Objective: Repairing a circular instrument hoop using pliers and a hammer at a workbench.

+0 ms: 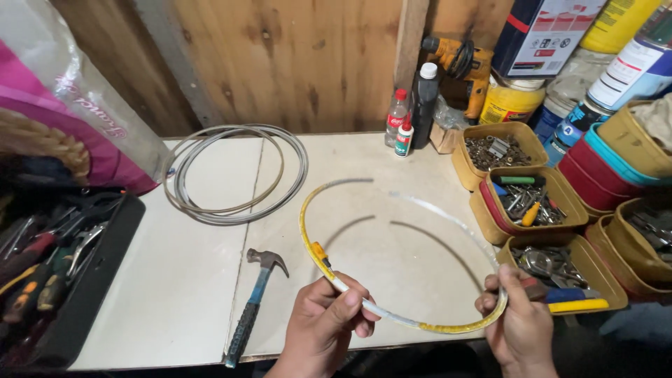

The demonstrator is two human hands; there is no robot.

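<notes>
My left fingers (350, 302) are pinched together with the thumb on the band (305, 225), just below a small yellow-and-orange piece on it. My right thumb presses over the band's other side and the fingers beneath are curled in, so both the left hand (323, 323) and the right hand (521, 329) are clamped on it.

As I judge it, the step in hand is holding the band bent into a hoop. Whatever I do with it, both grips have to stay firm, since it looks springy and would likely whip open if one slipped.

The hoop sits above the front edge of the tabletop (175, 280), right of the middle. Its near arc runs between my hands and its far arc reaches toward the back edge, off the surface, with shadows under it. The hoop's longer span lies left to right, roughly along the front edge, and its open face is turned up toward me. The right side of the arc is blurred.

A hammer (255, 308) lies just left of my left hand, head toward the back. A wire coil (234, 175) lies nearer the back left corner. Tubs (553, 199) of hardware line the right edge, and a toolbox (70, 280) sits at the left.
</notes>
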